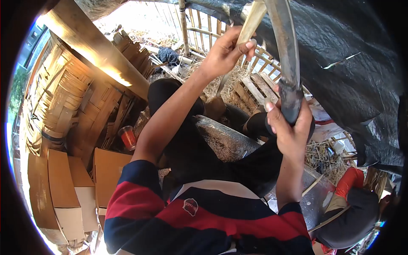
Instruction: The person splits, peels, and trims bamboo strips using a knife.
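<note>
My left hand (227,51) is raised at the upper middle, its thumb and fingers closed on a pale bamboo strip (253,22). A thinner strip end (223,83) hangs below that hand; I cannot tell whether it is the same piece. In my right hand (292,134) is a large machete (284,46), gripped by its dark handle (291,104). Its long, slightly curved grey blade points up and away from me. Near the top edge of the view, blade and strip come close together; whether they touch is cut off there.
My legs straddle a worn grey log or beam (221,136). To the left are cardboard boxes (66,191), woven bamboo (59,97), a thick bamboo pole (93,46) and a red cup (127,138). A black tarp (340,63) hangs right; another person (352,212) sits lower right.
</note>
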A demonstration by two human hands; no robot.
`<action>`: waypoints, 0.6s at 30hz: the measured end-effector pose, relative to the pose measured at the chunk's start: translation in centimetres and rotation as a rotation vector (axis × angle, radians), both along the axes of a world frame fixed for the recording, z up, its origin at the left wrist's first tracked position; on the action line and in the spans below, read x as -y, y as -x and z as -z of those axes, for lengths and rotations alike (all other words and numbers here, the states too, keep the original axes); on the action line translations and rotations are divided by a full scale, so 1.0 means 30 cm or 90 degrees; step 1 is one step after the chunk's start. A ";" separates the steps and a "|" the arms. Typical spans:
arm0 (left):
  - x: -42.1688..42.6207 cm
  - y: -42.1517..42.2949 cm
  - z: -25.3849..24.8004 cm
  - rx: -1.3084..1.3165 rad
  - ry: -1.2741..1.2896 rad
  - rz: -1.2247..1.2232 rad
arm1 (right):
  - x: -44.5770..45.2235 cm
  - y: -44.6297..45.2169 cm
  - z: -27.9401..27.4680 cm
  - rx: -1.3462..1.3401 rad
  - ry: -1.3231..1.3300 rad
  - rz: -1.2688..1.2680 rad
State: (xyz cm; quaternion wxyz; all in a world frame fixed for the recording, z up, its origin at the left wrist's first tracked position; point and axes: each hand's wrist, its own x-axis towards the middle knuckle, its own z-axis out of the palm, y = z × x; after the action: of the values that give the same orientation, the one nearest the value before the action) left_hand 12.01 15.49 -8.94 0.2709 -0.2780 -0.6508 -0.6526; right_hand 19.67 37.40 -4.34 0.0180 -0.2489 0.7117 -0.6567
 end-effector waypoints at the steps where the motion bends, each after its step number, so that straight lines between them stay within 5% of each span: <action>1: -0.022 -0.020 0.003 0.059 -0.020 -0.022 | -0.003 -0.002 0.015 -0.010 -0.003 0.005; 4: -0.046 -0.016 0.041 0.069 0.048 -0.130 | -0.009 -0.008 0.048 -0.033 -0.011 0.016; 16: -0.140 -0.012 0.036 0.198 -0.022 -0.109 | -0.053 -0.035 0.047 0.087 0.140 -0.036; 18: -0.159 -0.015 0.052 0.184 -0.037 -0.214 | -0.051 -0.041 0.065 0.029 0.081 -0.016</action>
State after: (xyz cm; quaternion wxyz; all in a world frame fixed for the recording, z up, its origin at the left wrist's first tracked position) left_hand 12.45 20.24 -10.51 0.2875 -0.0614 -0.7010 -0.6497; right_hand 20.91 38.93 -6.31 0.0267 -0.2435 0.6648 -0.7057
